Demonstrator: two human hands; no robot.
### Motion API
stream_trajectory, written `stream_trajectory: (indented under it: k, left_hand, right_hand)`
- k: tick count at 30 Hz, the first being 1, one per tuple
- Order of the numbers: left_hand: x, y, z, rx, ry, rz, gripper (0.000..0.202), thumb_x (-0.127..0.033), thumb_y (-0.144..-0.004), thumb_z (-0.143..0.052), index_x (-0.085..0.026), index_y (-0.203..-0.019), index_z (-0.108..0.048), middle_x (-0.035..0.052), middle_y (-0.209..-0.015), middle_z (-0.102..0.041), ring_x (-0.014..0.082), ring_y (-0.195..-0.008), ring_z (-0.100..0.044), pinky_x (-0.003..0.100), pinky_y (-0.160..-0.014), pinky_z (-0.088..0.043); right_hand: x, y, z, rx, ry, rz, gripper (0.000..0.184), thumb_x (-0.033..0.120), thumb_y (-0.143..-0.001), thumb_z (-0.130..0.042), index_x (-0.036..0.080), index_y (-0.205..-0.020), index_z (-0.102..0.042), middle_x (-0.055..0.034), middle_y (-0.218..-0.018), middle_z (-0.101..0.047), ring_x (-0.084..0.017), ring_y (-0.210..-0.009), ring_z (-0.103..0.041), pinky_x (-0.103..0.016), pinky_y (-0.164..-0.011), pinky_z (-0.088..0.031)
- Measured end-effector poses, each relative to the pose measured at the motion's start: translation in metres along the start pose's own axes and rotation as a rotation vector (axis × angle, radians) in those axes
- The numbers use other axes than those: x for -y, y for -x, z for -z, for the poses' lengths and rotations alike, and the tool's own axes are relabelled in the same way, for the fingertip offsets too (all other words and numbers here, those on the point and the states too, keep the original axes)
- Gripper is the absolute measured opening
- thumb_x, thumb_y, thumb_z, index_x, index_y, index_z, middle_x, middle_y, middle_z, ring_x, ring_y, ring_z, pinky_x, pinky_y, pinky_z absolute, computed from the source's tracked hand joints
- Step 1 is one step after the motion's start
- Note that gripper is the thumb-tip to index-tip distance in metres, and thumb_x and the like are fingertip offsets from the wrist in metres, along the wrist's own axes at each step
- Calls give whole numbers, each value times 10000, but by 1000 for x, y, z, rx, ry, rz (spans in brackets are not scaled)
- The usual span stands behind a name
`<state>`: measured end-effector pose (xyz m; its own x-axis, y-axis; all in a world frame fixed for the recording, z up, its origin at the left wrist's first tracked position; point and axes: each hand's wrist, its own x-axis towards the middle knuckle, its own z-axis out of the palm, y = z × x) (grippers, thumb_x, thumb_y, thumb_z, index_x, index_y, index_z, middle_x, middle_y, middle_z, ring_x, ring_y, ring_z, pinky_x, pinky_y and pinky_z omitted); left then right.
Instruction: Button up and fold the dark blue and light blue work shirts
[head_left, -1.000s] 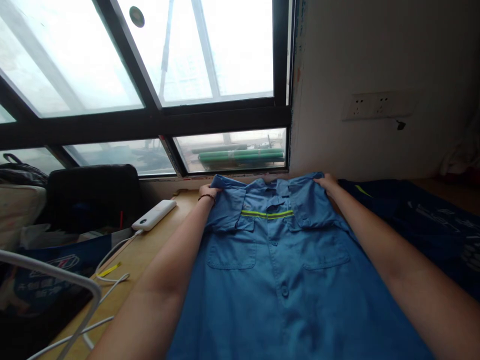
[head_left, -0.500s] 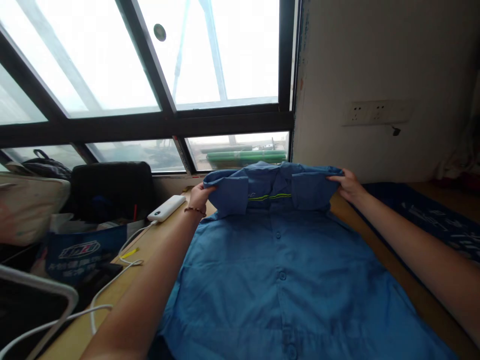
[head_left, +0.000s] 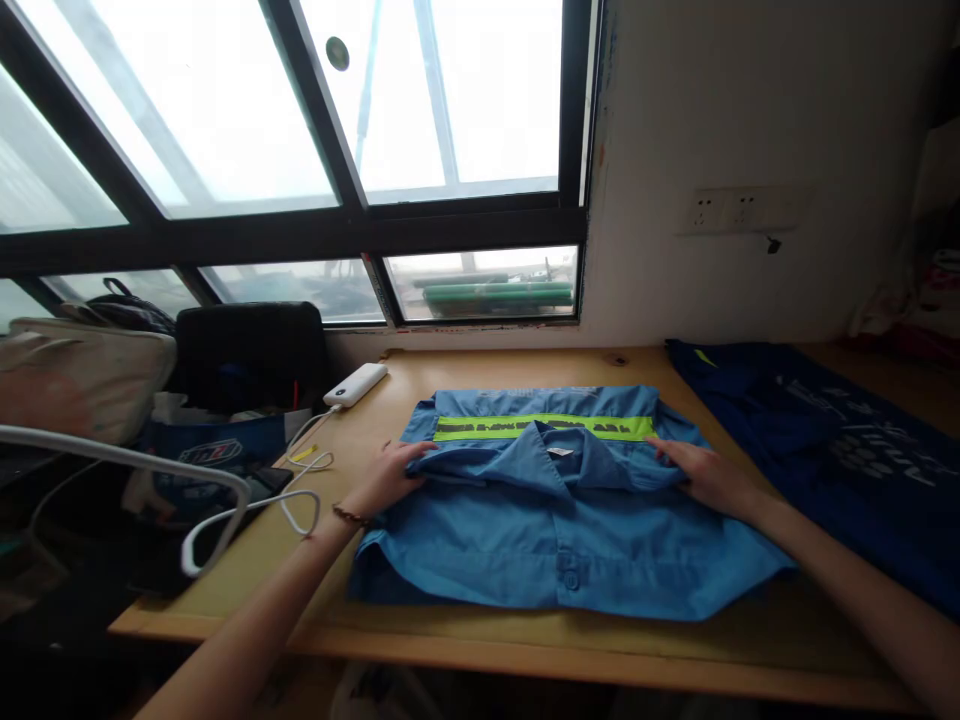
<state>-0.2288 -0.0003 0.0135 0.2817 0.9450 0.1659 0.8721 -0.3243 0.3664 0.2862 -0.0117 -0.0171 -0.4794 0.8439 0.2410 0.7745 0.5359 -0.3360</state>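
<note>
A blue work shirt (head_left: 495,530) lies folded over on the wooden table in front of me. Its collar with a small white label faces up. Behind the collar a yellow-green strip (head_left: 465,428) with dark lettering runs across the folded-back part, and one button shows near the front edge. My left hand (head_left: 390,475), with a beaded bracelet at the wrist, is closed on the left end of the upper fold. At the right end, my right hand (head_left: 705,475) pinches the cloth. The undersides of both grips are hidden.
Dark blue garments (head_left: 825,430) with white print lie on the right of the table (head_left: 420,635). A white power bank (head_left: 356,385) with a cable stands at the left edge, near a black chair (head_left: 251,345) and bags. Behind are a window and a wall socket (head_left: 742,208).
Both hands have come down and closer to me with the shirt's far end. The shirt is now folded over, shorter, with its yellow-green strip and collar exposed.
</note>
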Motion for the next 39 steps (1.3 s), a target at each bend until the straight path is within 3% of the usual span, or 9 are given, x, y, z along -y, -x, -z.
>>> stream_trajectory:
  k: [3,6,11,17,20,25,29,35,39]
  left_hand:
    - [-18,-3,4,12,-236,-138,217,-212,-673,-507,-264,-842,-634,38,-941,-642,238,-1022,-498,456,-1036,-91]
    - [-31,8,15,-27,-298,-199,224,-201,-725,-439,-270,-807,-636,25,-921,-648,220,-1019,-507,452,-1045,-65]
    - [-33,60,27,-105,-271,-271,267,-214,-753,-425,-311,-893,-631,3,-975,-643,214,-1059,-499,442,-1054,-122]
    - [-24,113,0,-62,-290,-300,292,-134,-782,-379,-236,-904,-624,30,-1038,-620,187,-1023,-527,372,-941,-372]
    - [-20,121,1,-127,-303,-317,282,-117,-789,-378,-204,-896,-623,36,-1041,-617,176,-1031,-525,307,-883,-430]
    - [-12,132,15,-214,-372,-432,277,-123,-778,-428,-234,-951,-614,6,-1059,-615,186,-1083,-489,316,-912,-402]
    - [-11,143,5,-137,-412,-484,292,-134,-759,-456,-233,-996,-596,16,-1090,-603,189,-1075,-495,355,-957,-350]
    - [-38,144,7,-188,-482,-484,442,-170,-755,-458,-221,-1194,-483,57,-1145,-572,224,-1115,-472,488,-1051,-105]
    - [-66,138,10,-174,-526,-588,456,-212,-794,-467,-244,-1247,-423,52,-1235,-502,221,-1161,-425,443,-1039,-192]
  right_hand:
    - [10,-7,7,45,138,58,594,43,-679,-399,223,-1245,-433,-71,-1058,-596,-205,-986,-545,-355,-859,-422]
    - [18,-4,25,36,165,48,558,26,-679,-388,220,-1190,-500,-73,-1066,-600,-212,-974,-557,-350,-854,-430]
    - [43,39,48,31,171,6,595,61,-684,-438,271,-1241,-441,-47,-1100,-583,-203,-968,-557,-317,-834,-444]
    - [64,86,18,51,182,109,497,3,-715,-336,206,-1121,-539,-70,-983,-613,-179,-905,-567,-323,-795,-459]
    - [66,90,27,55,206,98,438,-6,-715,-326,189,-1008,-587,-65,-928,-608,-184,-876,-559,-317,-762,-458]
    - [68,104,57,111,131,-10,394,3,-721,-330,215,-903,-607,-36,-868,-594,-171,-830,-561,-275,-716,-453]
    - [67,119,46,93,152,-35,524,-50,-619,-302,224,-946,-605,-26,-917,-599,-163,-893,-559,-270,-772,-457]
    - [89,117,37,116,199,-18,555,29,-656,-421,249,-1158,-501,-31,-1130,-538,-191,-1052,-493,-330,-921,-400]
    - [111,105,33,140,107,-12,514,290,-773,-517,253,-1267,-383,-41,-1216,-494,-196,-1094,-471,-317,-925,-396]
